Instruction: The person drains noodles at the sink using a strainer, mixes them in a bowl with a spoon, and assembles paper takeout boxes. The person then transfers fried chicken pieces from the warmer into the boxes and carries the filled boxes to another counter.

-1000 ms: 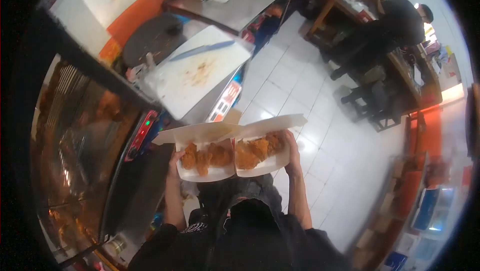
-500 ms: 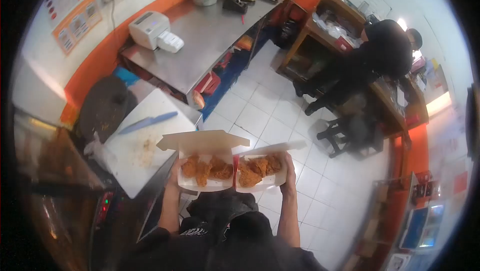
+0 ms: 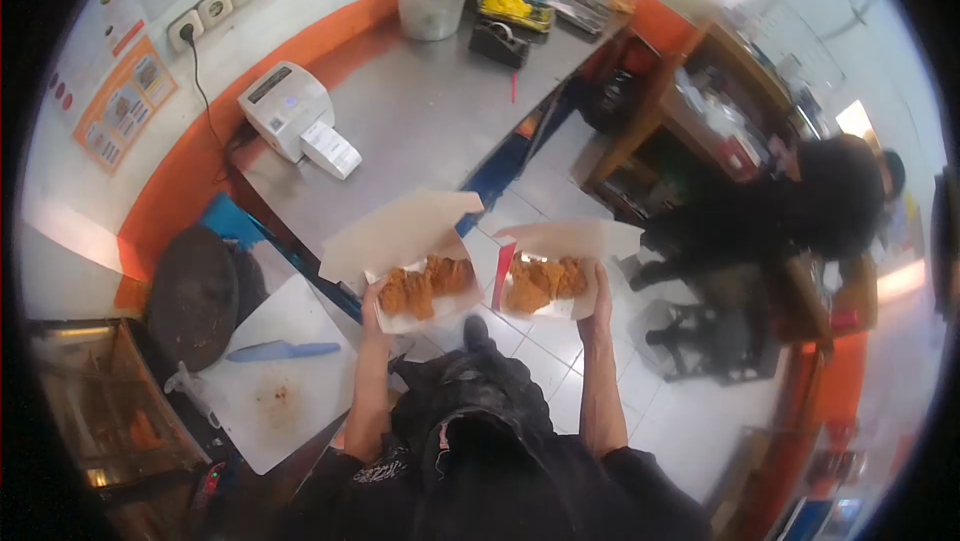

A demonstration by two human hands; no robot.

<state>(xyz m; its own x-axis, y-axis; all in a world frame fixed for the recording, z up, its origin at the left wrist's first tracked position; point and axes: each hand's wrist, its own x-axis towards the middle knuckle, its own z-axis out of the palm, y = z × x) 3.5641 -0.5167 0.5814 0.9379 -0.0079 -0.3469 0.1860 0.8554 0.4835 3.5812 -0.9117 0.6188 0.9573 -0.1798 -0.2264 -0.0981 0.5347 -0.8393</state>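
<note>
My left hand (image 3: 373, 313) grips the outer side of an open carton (image 3: 388, 233) with pieces of fried chicken (image 3: 418, 290) inside. On the other side my right hand (image 3: 599, 303) holds a second open carton (image 3: 570, 238), which also contains fried chicken (image 3: 535, 284). Both lids are raised away from my body. A narrow gap separates the two cartons, and the right one shows a red side. Most of my fingers are hidden behind or beneath the cartons.
A steel table (image 3: 400, 111) bears a label printer (image 3: 287, 106), a tape dispenser (image 3: 499, 43) and a plastic bucket (image 3: 432, 3). At left, a blue knife (image 3: 284, 350) lies on a white cutting board (image 3: 275, 406). Another person (image 3: 815, 196) is beside wooden shelving, near a black stool (image 3: 715, 341).
Both cartons have come closer to the steel table and moved apart from each other. The view has shifted, with the table now nearer and one foot visible below the cartons.
</note>
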